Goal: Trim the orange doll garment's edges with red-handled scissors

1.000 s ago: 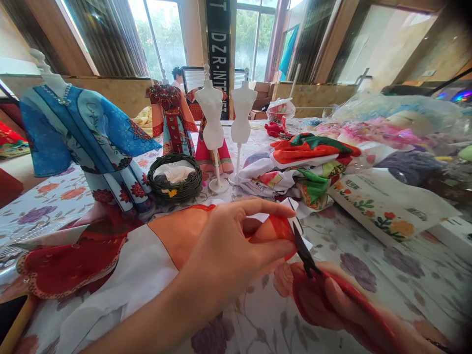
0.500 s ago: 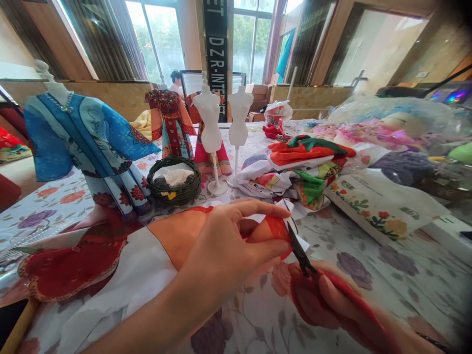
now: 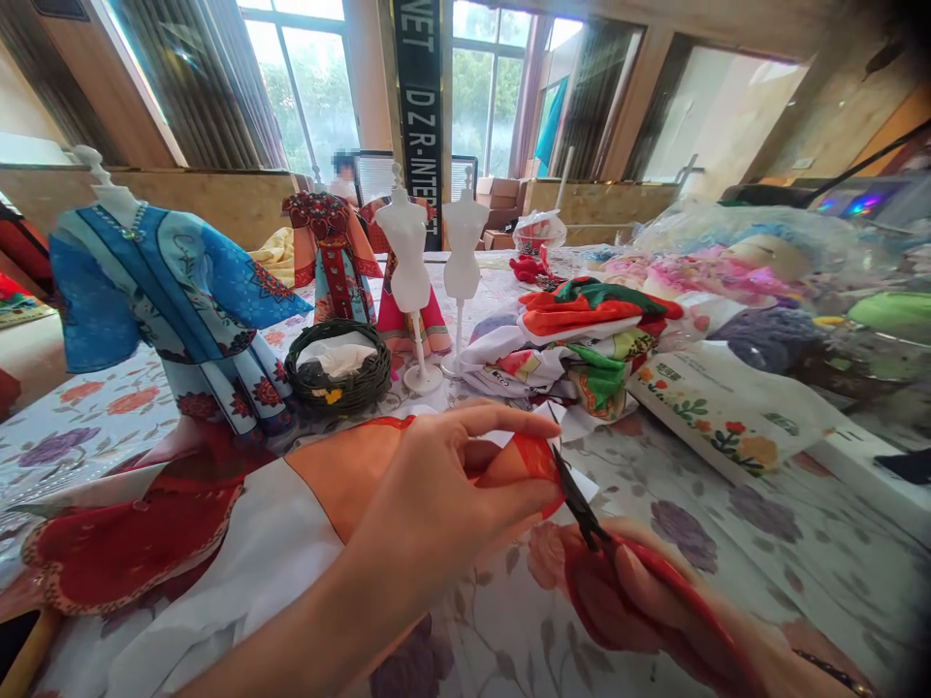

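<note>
- Currently, in the head view, the left hand (image 3: 429, 485) reaches up from the lower left, back of the hand toward the camera, its index finger stretched out to the right above the thumb; fingers and thumb pinch a red-edged piece of the orange cloth (image 3: 349, 460).
- The right hand (image 3: 658, 591) comes from the lower right, wrapped around the red handles of the scissors (image 3: 582, 509), whose dark blades point up and left at the cloth's edge by the left fingertips; whether they bite into it, I cannot tell.
- The orange cloth lies at the table's middle, running behind the left hand, which hides part of it.
- Just beyond it stand a dark wicker basket (image 3: 300, 388) and two white dress forms (image 3: 409, 247) (image 3: 465, 254).
- A blue robe (image 3: 175, 271) on a stand is at the left, above dark-red fabric (image 3: 131, 553).
- Right of the forms sit heaped cloths (image 3: 593, 315), and farther right a flower-printed pack (image 3: 727, 412).
</note>
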A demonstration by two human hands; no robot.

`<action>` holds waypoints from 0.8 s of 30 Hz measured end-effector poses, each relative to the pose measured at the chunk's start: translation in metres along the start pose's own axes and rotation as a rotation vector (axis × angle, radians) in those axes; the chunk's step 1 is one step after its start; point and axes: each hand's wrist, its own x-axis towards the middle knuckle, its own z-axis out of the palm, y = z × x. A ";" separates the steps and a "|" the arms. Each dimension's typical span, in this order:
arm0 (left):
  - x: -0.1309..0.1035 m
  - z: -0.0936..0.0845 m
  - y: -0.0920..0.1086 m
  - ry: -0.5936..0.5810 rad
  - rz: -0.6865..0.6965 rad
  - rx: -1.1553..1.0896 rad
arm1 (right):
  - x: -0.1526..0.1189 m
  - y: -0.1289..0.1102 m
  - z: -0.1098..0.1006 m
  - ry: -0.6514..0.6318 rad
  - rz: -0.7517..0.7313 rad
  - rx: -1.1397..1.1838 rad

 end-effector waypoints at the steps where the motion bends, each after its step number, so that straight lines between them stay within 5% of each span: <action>1: 0.000 0.000 0.001 0.004 0.000 0.004 | 0.000 0.000 0.000 -0.011 -0.003 -0.005; 24: -0.002 0.001 0.006 0.028 -0.070 -0.044 | 0.004 -0.006 0.000 -0.095 -0.054 -0.093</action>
